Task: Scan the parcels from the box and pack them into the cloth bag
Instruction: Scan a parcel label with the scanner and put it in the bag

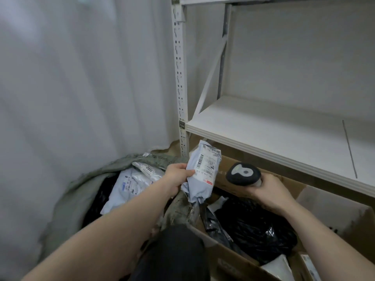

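Left hand (177, 177) grips a pale blue parcel (202, 171) upright, label facing the camera, above the gap between the cloth bag (67, 201) and the cardboard box (229, 262). Right hand (268, 191) holds a black scanner (243, 175) just beside the parcel. The bag holds light and black parcels; the box holds black-wrapped parcels (253, 230) beneath a white shelf (284, 128).

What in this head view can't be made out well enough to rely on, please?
- Label text on the light parcel in the left hand: too small and blurred.
- Scanner window and trigger: the right hand covers its handle and it faces away.
- Cardboard box contents: black bags cover lower layers; the bottom edge cuts off the box.
- Cloth bag depth: parcels and the left forearm hide it.
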